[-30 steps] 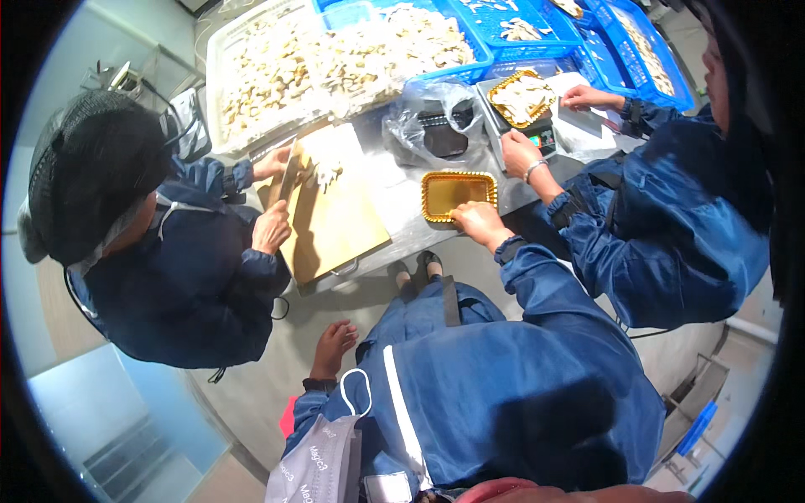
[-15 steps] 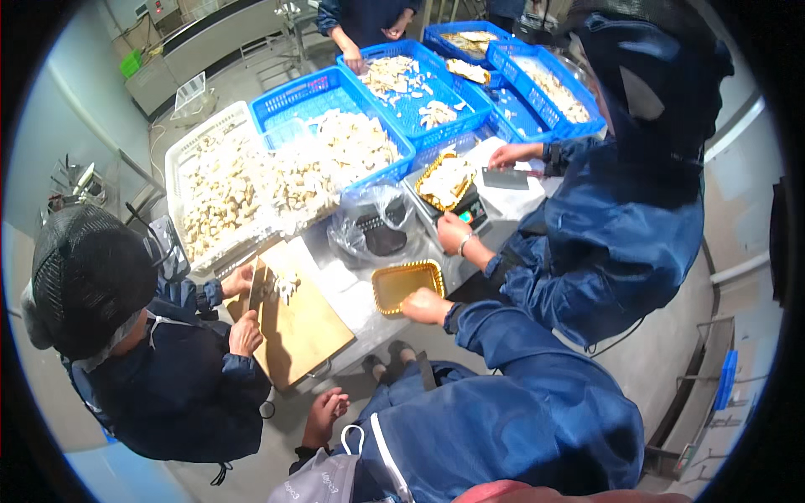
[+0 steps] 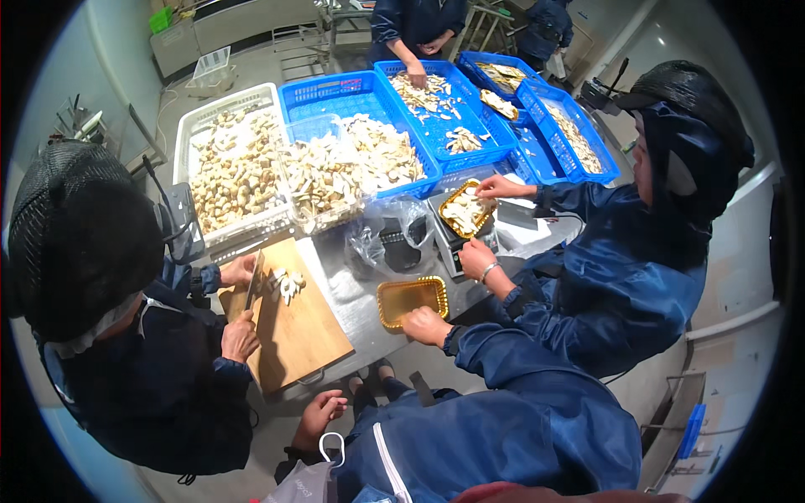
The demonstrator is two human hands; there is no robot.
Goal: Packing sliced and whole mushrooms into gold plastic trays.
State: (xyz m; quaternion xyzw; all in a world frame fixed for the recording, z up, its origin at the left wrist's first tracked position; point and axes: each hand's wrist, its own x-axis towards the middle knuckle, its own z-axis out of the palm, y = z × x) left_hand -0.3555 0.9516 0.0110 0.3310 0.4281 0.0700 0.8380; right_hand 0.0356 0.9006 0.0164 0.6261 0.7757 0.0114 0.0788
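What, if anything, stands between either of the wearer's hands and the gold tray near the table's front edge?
Nothing visible blocks the right hand: it is at the gold tray's near right corner. For the left hand, low in front of the table, the table's front edge lies between.

From here I count four co-workers (image 3: pixel 394 38) round the wearer, and eight hands (image 3: pixel 426 327) showing, two of them the wearer's own. At the near side of the one table (image 3: pixel 356 314): two gold trays (image 3: pixel 411 300), one board (image 3: pixel 302 331), one knife (image 3: pixel 254 278) over it, one scale (image 3: pixel 453 256) and one clear bag (image 3: pixel 365 243). Blue crates (image 3: pixel 331 99), at least five. Mushrooms (image 3: pixel 239 159), too many to number.
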